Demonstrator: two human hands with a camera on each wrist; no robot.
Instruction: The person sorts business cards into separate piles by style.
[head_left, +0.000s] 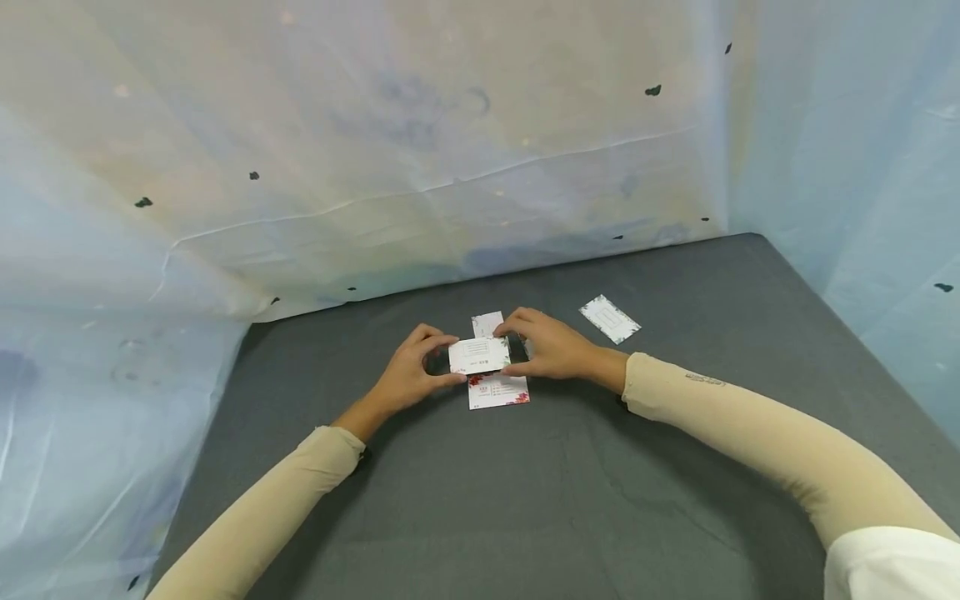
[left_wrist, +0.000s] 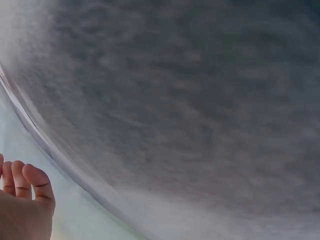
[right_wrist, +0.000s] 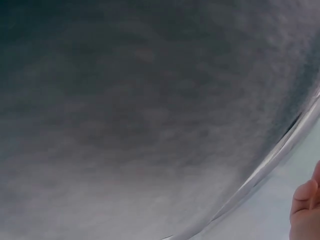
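Left hand (head_left: 408,375) and right hand (head_left: 551,346) meet mid-table, each grip pinched on an opposite short edge of a small white card (head_left: 480,356), held level just above the grey table (head_left: 525,492). Directly beneath and nearer the person lies a floral card (head_left: 498,392); another card (head_left: 487,323) pokes out behind the held one, and a fourth card (head_left: 609,318) lies apart to the right. Wrist views show only blurred table surface and fingertips (left_wrist: 37,182).

We saw a lone white card (head_left: 609,318) lying on the grey bench (head_left: 675,467), pale sheeting (head_left: 375,150) hanging behind.
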